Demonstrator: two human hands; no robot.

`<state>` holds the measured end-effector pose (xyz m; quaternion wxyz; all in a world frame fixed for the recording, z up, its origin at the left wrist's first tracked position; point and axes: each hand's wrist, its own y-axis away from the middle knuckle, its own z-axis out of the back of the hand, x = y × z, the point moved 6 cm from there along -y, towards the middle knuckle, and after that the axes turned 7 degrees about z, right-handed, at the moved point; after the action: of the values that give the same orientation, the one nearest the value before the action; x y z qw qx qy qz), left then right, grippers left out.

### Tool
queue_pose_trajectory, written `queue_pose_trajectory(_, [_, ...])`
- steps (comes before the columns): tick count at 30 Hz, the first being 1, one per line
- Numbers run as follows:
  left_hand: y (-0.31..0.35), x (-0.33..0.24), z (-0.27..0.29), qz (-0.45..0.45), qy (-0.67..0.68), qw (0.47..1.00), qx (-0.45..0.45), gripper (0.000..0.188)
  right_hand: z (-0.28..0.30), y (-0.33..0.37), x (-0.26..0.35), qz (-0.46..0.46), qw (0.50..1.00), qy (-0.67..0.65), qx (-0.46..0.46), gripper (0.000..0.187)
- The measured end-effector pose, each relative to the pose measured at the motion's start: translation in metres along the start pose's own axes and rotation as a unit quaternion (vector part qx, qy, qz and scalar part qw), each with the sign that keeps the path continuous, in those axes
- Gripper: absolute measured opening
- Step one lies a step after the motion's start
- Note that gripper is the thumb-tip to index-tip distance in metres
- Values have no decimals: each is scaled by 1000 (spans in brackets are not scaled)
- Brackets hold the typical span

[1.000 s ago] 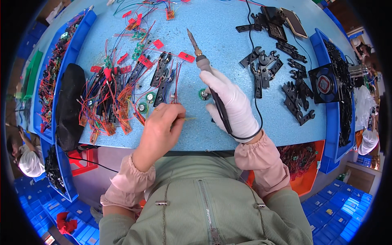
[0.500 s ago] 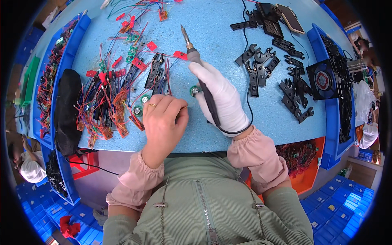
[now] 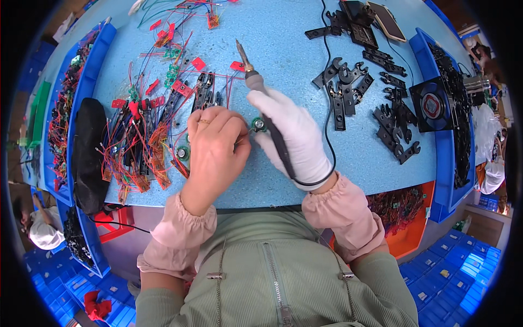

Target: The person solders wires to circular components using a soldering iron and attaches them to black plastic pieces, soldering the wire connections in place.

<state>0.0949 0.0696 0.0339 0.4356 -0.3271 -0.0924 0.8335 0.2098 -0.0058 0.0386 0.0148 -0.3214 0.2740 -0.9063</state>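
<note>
My right hand (image 3: 294,133), in a white glove, is wrapped round a soldering iron (image 3: 255,79) whose bare metal tip points up and away to the left. By its fingertips is a small round green part with a silver centre (image 3: 258,124); whether the fingers grip it I cannot tell. My bare left hand (image 3: 217,144) is closed in a pinch just left of that part, and what it holds is hidden behind the fingers. Another green round part (image 3: 182,153) lies beside its wrist. Black plastic pieces (image 3: 204,90) with wires lie beyond the left hand.
Wired circuit boards (image 3: 158,147) and red tags spread over the table's left side. A black pouch (image 3: 90,155) and blue bin (image 3: 92,71) flank them. Black plastic parts (image 3: 346,90), a phone (image 3: 387,22), a fan (image 3: 434,106) and another blue bin (image 3: 448,188) are to the right. The iron's cord loops nearby.
My left hand has shifted slightly away from me, now covering one green round part that showed before. The soldering iron's tip has moved a little left and nearer.
</note>
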Motion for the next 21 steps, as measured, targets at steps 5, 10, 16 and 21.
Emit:
queue_pose_trajectory(5, [-1, 1, -2, -20, 34, 999, 25, 18, -10, -5, -18, 39, 997, -73, -12, 78])
queue_pose_trajectory(10, [-3, 0, -8, -24, 55, 998, 15, 18, -10, -9, -28, 42, 988, -146, -11, 75])
queue_pose_trajectory(16, [1, 2, -11, -17, 36, 999, 5, 17, 13, 4, -23, -5, 976, -217, -28, 69])
queue_pose_trajectory(21, [-1, -1, -8, 4, 24, 1000, 15, 17, 60, 54, -35, -38, 929, -324, -173, 31])
